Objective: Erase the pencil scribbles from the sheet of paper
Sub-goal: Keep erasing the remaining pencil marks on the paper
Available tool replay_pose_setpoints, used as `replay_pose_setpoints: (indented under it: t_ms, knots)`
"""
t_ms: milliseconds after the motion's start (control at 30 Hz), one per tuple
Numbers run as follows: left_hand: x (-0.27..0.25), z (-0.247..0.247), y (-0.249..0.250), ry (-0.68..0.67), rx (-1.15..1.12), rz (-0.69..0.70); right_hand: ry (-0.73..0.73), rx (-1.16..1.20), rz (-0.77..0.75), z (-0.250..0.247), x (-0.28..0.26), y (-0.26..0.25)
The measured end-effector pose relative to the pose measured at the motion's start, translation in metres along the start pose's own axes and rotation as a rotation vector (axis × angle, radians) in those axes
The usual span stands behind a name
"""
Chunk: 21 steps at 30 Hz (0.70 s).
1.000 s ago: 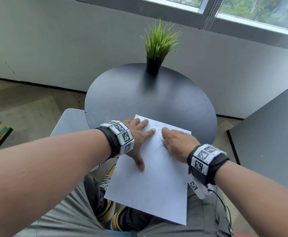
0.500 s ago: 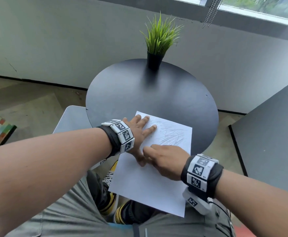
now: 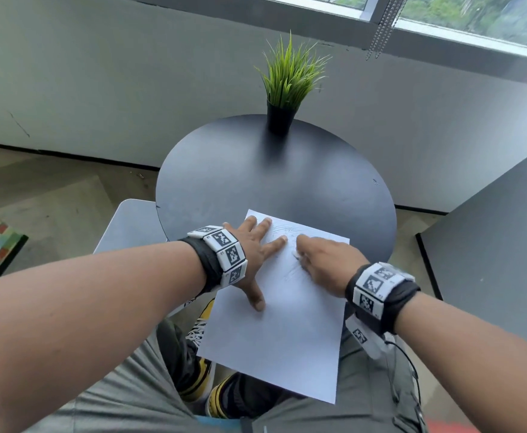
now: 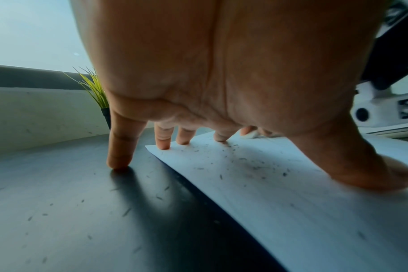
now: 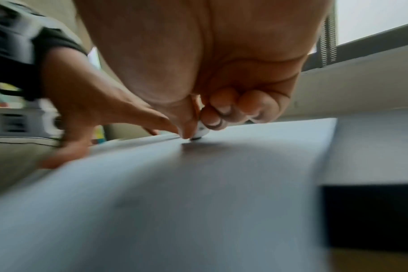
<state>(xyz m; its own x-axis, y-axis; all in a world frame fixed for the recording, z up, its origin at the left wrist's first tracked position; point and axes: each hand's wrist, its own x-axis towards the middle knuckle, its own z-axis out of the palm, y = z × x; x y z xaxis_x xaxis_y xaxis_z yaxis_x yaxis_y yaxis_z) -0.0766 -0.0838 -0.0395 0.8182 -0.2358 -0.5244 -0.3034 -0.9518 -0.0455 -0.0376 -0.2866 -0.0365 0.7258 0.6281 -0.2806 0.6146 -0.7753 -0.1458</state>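
From the head view, the sheet of paper (image 3: 287,314) lies on the near edge of the round dark bench (image 3: 256,182), its near part hanging past the rim over the person's lap. The left hand (image 3: 252,251) lies flat with fingers spread on the sheet's far left corner, holding it down. The right hand (image 3: 324,264) is just beside it, fingers curled down onto the paper; what it holds is hidden under the knuckles here. Faint pencil scribbles (image 3: 282,231) show near the far edge, partly covered by both hands and hard to make out. A black pot with green grass (image 3: 287,89) stands at the bench's far edge. From the left wrist view, the palm fills most of the picture; the little finger (image 4: 119,147) touches the bench while the other fingers and the thumb (image 4: 361,169) press on the paper (image 4: 291,193). Dark eraser crumbs (image 4: 245,162) are strewn over the sheet and the bench. From the right wrist view, blurred, the right hand (image 5: 210,114) pinches a small white eraser (image 5: 199,131) between thumb and fingers, its tip on the paper (image 5: 198,184). The left hand (image 5: 82,119) shows behind, smeared.
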Motion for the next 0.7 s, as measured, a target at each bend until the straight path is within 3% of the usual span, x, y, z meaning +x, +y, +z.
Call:
replay_pose_setpoints:
  t_ms: [133,200,300,433,500,600,700]
  knots:
    - [0.000,0.001,0.001,-0.008,0.012,-0.005,-0.189,0.020,-0.302,0.015,-0.031,-0.046]
    - [0.001,0.001,0.000,-0.006,0.006,0.003,-0.177,0.024,-0.208,0.006,-0.022,-0.029]
    - [0.000,0.001,0.000,-0.005,0.004,0.003,-0.040,0.051,0.016,-0.005,-0.003,0.002]
    - [0.001,-0.001,0.001,-0.017,0.018,0.000,-0.159,0.051,-0.230,0.014,-0.028,-0.039]
    - [0.001,-0.003,0.002,-0.022,0.014,0.004,-0.182,0.045,-0.168,0.004,-0.023,-0.028]
    - [0.000,-0.004,0.002,-0.021,0.021,0.001,-0.050,0.009,0.062,-0.011,-0.004,0.006]
    - [0.000,-0.003,0.002,-0.016,0.025,-0.001,-0.098,0.008,-0.076,0.004,-0.018,-0.023]
